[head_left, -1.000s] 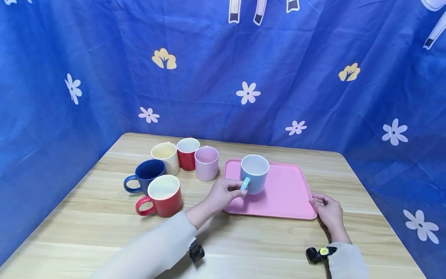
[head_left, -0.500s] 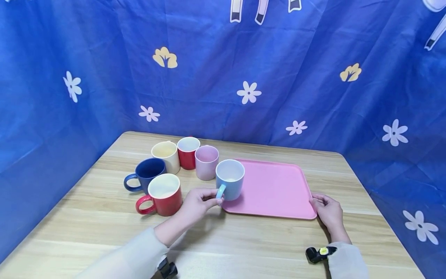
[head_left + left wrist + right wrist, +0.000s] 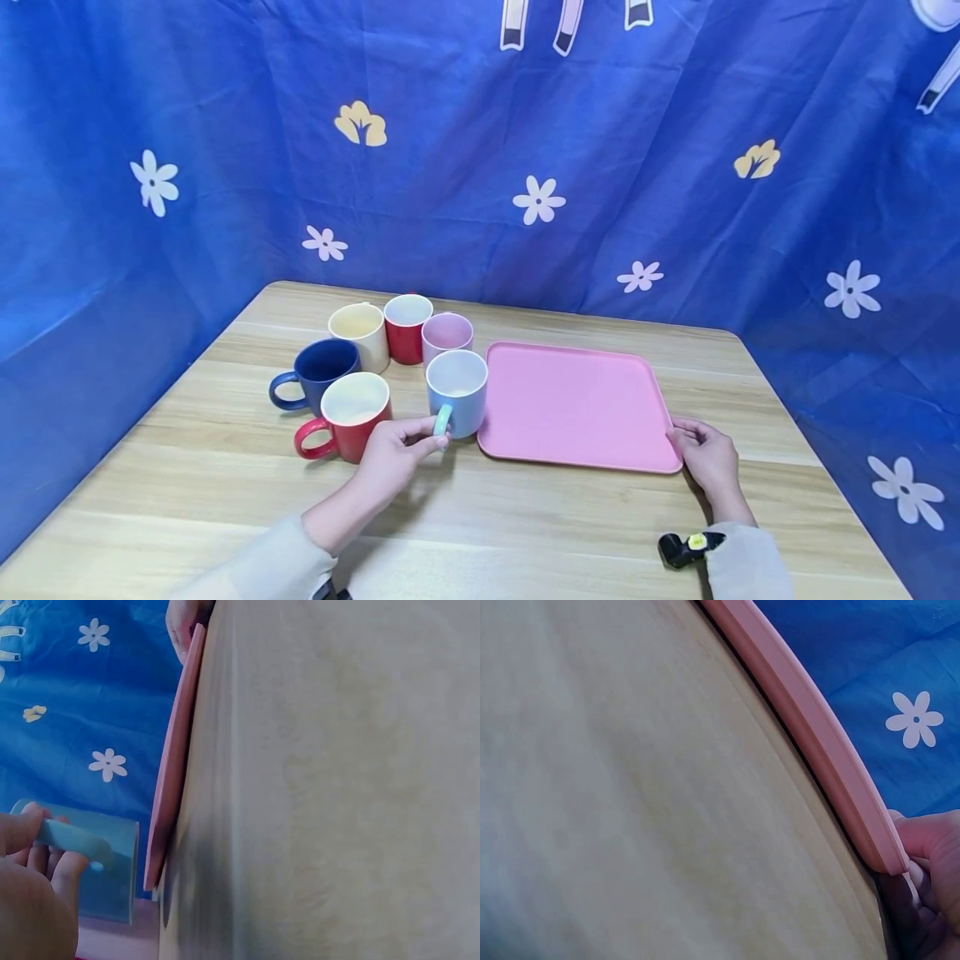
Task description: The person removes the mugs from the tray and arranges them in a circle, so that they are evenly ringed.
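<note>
My left hand (image 3: 393, 458) pinches the handle of a light blue mug (image 3: 467, 410), which is upright with a white inside. The mug is just off the left edge of the pink tray (image 3: 573, 408), its base a little above the tabletop in the left wrist view. Behind it, a lilac mug (image 3: 447, 333) is partly hidden. At the tray's front right corner my right hand (image 3: 707, 462) grips the edge; in the right wrist view, fingers (image 3: 922, 836) lie over and under the pink rim (image 3: 810, 712). Nothing lies on the tray.
Left of the light blue mug stand a red mug (image 3: 360, 433) with a white inside, a navy mug (image 3: 324, 367), a cream mug (image 3: 367, 342) and another red mug (image 3: 405, 337) behind. A blue patterned curtain (image 3: 450, 125) rises around the wooden table (image 3: 525, 533).
My left hand has carried the light blue mug leftward and slightly nearer, from over the tray to beside its left edge. The right hand and the tray have stayed put.
</note>
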Demonstrator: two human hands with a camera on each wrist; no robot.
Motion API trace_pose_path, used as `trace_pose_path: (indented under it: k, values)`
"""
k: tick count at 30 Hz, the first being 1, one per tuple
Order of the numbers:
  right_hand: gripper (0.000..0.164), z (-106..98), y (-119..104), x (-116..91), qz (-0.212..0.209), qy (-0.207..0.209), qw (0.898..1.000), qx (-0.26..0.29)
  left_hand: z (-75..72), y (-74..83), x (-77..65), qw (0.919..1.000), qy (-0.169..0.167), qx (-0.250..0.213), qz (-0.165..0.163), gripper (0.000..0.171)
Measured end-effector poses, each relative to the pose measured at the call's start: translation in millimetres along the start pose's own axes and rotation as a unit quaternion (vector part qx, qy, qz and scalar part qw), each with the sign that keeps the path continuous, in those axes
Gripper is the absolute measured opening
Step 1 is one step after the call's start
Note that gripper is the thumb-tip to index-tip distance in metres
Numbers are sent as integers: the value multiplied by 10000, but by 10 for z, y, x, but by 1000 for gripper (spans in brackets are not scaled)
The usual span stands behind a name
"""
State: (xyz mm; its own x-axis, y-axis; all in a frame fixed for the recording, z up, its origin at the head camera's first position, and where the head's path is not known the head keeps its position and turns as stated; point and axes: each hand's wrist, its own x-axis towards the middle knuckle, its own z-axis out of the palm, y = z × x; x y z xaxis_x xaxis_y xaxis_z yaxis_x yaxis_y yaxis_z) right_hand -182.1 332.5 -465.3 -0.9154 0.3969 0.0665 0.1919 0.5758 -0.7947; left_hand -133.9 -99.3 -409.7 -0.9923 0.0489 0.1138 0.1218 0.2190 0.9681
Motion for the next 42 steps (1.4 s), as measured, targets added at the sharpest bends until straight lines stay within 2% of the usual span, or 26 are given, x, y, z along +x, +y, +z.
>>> trace_pose_path:
  k: [7,13,25,33,42]
  values:
    - [32,2,-2,-2,-25,25,10000,-9,1,-55,-39,9984,506,-32,-258,22]
    - [32,-1,-11,-1,-83,44,10000,-11,6,-84,-55,9961,781,-21,-401,24]
    - [32,-2,4,0,-134,80,9999,-16,40,-119,-65,9934,1095,28,-331,21]
    - [32,-8,4,-2,-58,44,10000,-17,79,-158,-46,9895,1382,242,-340,21]
    - [33,-16,-10,-6,8,-9,10000,28,108,-181,-44,9844,1718,106,-370,20]
